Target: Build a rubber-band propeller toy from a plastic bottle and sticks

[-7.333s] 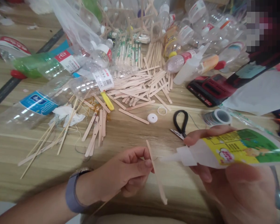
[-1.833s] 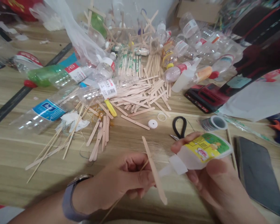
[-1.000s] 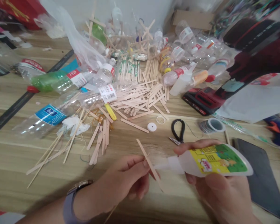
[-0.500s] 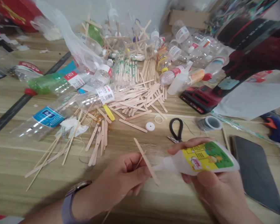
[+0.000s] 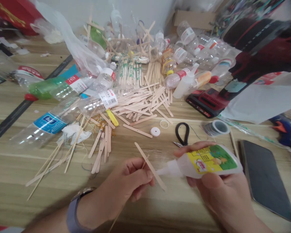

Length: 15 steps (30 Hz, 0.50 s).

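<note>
- Head view: right hand [image 5: 223, 191], grip wrapped round squeeze bottle [image 5: 205, 161]
- left hand [image 5: 126, 181], grip pinching flat stick [image 5: 150, 166] and skewer [image 5: 116, 219], just left of bottle
- scissors [image 5: 185, 141] beyond bottle

- Drill battery [image 5: 205, 105]: "2.0", its other marks blurred.
- Squeeze bottle [image 5: 210, 161]: lettering on the yellow-green label [image 5: 210, 160], too blurred to read.
- Blue label [image 5: 49, 123] on a clear bottle [image 5: 25, 137]: white script, unreadable.
- White-and-red label [image 5: 109, 98] on another bottle [image 5: 89, 106]: barcode, small print illegible.
</note>
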Each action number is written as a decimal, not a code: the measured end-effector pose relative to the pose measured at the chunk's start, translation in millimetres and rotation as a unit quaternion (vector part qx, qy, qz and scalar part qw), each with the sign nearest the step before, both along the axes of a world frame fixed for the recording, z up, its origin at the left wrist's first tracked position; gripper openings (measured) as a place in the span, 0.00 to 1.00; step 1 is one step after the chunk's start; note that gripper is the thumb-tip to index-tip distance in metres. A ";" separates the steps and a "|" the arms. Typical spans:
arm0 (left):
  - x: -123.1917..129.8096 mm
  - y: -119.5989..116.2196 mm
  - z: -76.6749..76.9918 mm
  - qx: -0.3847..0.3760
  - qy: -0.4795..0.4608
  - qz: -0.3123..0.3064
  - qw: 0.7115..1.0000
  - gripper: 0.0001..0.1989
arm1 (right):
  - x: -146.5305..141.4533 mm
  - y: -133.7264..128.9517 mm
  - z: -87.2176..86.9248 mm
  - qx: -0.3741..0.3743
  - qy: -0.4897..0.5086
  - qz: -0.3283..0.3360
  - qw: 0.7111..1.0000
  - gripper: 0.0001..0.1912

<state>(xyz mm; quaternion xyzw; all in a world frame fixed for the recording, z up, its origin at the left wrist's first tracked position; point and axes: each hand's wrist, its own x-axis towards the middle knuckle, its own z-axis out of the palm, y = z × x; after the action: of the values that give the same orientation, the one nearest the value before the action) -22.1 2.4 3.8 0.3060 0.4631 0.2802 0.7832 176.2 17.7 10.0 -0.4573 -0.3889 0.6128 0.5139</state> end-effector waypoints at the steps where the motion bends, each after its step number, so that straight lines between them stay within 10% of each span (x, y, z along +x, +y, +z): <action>1: 0.2 0.2 0.2 0.001 0.000 0.002 1.000 0.12 | -0.6 0.5 0.6 -0.008 0.004 -0.004 1.000 0.25; 15: -1.5 -0.6 -11.1 -0.013 0.001 0.043 0.999 0.20 | -3.2 9.4 1.6 -0.019 0.029 -0.001 0.999 0.21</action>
<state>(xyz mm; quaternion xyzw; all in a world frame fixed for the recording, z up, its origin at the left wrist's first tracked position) -23.5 1.8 -7.3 0.2763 0.4805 0.3070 0.7737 173.0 27.1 11.6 -0.4491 -0.3615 0.6325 0.5172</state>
